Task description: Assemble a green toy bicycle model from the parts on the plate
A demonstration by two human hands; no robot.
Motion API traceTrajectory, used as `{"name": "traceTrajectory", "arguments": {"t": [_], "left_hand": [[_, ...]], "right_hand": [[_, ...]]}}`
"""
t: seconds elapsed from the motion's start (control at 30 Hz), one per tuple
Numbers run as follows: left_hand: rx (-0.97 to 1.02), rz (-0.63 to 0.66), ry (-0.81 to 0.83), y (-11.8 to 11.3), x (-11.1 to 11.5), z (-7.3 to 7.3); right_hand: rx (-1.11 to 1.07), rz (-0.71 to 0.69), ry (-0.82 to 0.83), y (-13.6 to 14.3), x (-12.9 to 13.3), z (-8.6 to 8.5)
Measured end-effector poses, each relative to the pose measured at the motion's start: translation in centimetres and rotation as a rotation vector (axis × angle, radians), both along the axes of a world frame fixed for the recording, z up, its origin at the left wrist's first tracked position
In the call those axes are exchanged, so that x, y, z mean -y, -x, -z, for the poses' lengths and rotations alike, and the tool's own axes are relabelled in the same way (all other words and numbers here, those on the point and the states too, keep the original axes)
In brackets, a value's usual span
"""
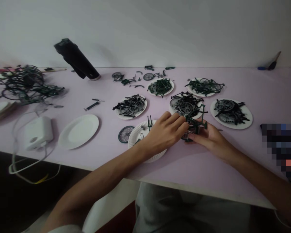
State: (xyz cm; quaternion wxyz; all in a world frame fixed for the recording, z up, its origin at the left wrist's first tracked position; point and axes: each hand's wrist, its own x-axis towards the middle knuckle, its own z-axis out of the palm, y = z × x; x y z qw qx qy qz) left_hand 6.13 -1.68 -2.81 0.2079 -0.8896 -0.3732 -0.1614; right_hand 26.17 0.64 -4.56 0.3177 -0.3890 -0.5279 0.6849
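Both hands are together at a dark green model bicycle (196, 124), right of the front plate. My right hand (212, 137) grips it from the right, thumb along its lower side. My left hand (169, 131) reaches over from the left, its fingers bent and closed at the bicycle's near side; the fingertips are partly hidden. Under my left forearm lies a fluted paper plate (133, 136) with a fork-shaped part (149, 121) and small pieces. A loose spoked wheel (125, 134) rests against this plate's left side. Just behind the hands stands a plate heaped with bicycle parts (188, 103).
More plates of parts (232, 113) spread across the table. At left are an unfilled plate (80, 132), a white box with cables (38, 132), a black cylinder (77, 60) and a pile of model bicycles (29, 84). The table's front edge (160, 185) runs below my arms.
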Motion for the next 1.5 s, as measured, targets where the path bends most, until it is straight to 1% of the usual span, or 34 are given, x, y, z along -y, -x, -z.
{"name": "traceTrajectory", "arguments": {"t": [0.17,0.3,0.4,0.5,0.57,0.7,0.8,0.87,0.97,1.03,1.1,1.17,1.23,1.3,1.37,1.5], "left_hand": [[-0.050,-0.021,-0.064,-0.1,0.1,0.2],[-0.055,-0.023,-0.023,-0.2,-0.1,0.4],[-0.037,-0.006,-0.005,-0.3,-0.2,0.7],[-0.001,0.026,-0.055,-0.4,-0.2,0.9],[0.027,0.052,-0.094,-0.4,-0.1,0.9],[0.091,0.067,-0.117,0.4,-0.2,0.2],[0.143,0.004,-0.129,2.0,-0.7,-1.0],[0.195,-0.074,-0.133,3.3,-1.1,-1.7],[0.280,-0.182,-0.080,5.5,-1.6,-2.6],[0.302,-0.226,-0.031,6.6,-1.3,-2.9],[0.309,-0.258,0.008,7.4,-0.2,-2.9],[0.309,-0.292,0.084,7.8,1.5,-2.7],[0.275,-0.302,0.197,7.9,3.2,-2.3],[0.236,-0.326,0.263,7.9,4.3,-1.7],[0.192,-0.312,0.296,7.8,4.3,-1.2],[0.068,-0.225,0.330,6.8,2.4,-0.6]], "right_hand": [[-0.009,-0.025,-0.017,0.0,0.0,0.2],[0.028,-0.042,-0.080,-0.2,0.0,0.4],[0.091,-0.057,-0.155,-0.3,0.1,0.5],[0.178,-0.051,-0.205,-0.4,0.2,0.5],[0.196,-0.049,-0.227,-0.4,0.2,0.4],[0.161,-0.052,-0.192,-0.4,0.0,0.4],[0.175,-0.040,-0.185,-0.6,-0.3,0.4],[0.193,-0.023,-0.202,-0.7,-0.4,0.4],[0.198,-0.008,-0.192,-0.8,-0.5,0.4],[0.205,-0.012,-0.183,-0.8,-0.6,0.5],[0.221,-0.018,-0.199,-0.9,-0.6,0.6],[0.231,-0.021,-0.212,-0.9,-0.7,0.8],[0.219,-0.023,-0.199,-0.8,-0.7,0.9],[0.191,-0.032,-0.169,-0.7,-0.7,1.0],[0.174,-0.035,-0.146,-0.6,-0.7,1.1],[0.154,-0.017,-0.135,-0.6,-0.7,1.1]]}}
